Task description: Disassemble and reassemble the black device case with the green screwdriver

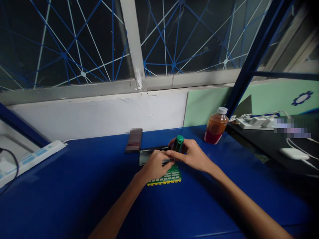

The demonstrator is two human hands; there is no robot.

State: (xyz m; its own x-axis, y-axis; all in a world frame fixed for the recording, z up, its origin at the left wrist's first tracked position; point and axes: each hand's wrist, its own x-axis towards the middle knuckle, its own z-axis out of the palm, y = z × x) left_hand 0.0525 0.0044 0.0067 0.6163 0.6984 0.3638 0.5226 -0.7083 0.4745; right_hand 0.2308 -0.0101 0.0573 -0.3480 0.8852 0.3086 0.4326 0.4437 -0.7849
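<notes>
A screwdriver with a green and black handle (178,143) stands nearly upright in my right hand (193,155), whose fingers are closed around it. My left hand (157,164) rests over a green circuit board (171,175) with a yellow front edge. Its thumb and fingers are bent together close to the screwdriver's lower end; what they pinch is hidden. Behind the board, a grey and black panel or tray (144,157) lies partly under my left hand. My fingers cover the screwdriver's tip.
A dark, phone-like slab (134,141) lies behind the panel on the blue table (87,176). A bottle of reddish-brown drink (216,126) stands at the back right. White power strips (41,156) with cables lie left and on the black table at right. A wall and windows close off the back.
</notes>
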